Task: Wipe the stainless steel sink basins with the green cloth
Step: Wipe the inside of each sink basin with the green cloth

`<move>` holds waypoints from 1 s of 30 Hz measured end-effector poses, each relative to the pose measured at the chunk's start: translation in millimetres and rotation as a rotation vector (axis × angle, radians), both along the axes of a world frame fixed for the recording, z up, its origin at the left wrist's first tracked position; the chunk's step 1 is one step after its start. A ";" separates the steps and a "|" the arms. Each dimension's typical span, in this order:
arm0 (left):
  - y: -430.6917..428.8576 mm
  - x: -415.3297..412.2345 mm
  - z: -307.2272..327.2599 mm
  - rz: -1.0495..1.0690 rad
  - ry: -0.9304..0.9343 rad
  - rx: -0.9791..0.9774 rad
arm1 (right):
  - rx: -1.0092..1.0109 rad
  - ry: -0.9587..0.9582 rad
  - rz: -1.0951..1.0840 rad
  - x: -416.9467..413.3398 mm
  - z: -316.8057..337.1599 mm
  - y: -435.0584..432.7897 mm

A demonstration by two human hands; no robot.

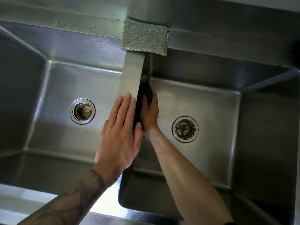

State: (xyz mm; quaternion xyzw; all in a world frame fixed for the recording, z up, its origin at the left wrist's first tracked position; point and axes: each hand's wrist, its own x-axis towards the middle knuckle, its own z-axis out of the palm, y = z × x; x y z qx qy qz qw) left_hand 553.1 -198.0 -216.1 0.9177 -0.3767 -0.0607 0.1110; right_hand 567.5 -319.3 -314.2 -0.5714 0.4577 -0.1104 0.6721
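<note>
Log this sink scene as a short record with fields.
left hand: flat on the divider between the basins
right hand: grips the green cloth against the divider's wall, inside the right basin
scouring pad: lies at the divider's far end
left drain: in the left basin

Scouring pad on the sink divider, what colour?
The pad is silvery grey with a glittery weave; the head view shows it best.
</note>
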 end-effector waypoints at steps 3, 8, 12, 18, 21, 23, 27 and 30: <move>0.1 0.3 0.8 0.001 0.005 0.007 | -0.045 -0.076 0.005 3.3 8.6 0.3; 1.3 0.5 -1.8 -0.002 0.003 -0.038 | -0.132 -0.085 -0.042 30.1 4.6 -15.9; 1.7 0.9 -3.8 -0.014 0.001 -0.080 | -0.088 0.027 0.007 34.4 -10.3 -29.2; 2.3 4.3 -5.6 0.023 0.113 -0.288 | -0.105 -0.138 0.016 -4.0 3.7 12.0; 3.8 5.3 -4.6 0.066 0.138 -0.332 | -0.081 -0.064 0.025 -10.6 -9.7 13.2; 4.5 6.7 -3.3 0.037 0.154 -0.334 | -0.039 0.007 0.034 -8.9 -12.3 12.1; 7.6 7.6 -0.3 -0.043 0.119 -0.215 | -0.007 -0.112 0.027 -32.8 11.4 36.1; 12.1 9.2 -2.4 -0.073 0.088 -0.157 | 0.018 -0.175 0.062 -60.2 17.7 60.7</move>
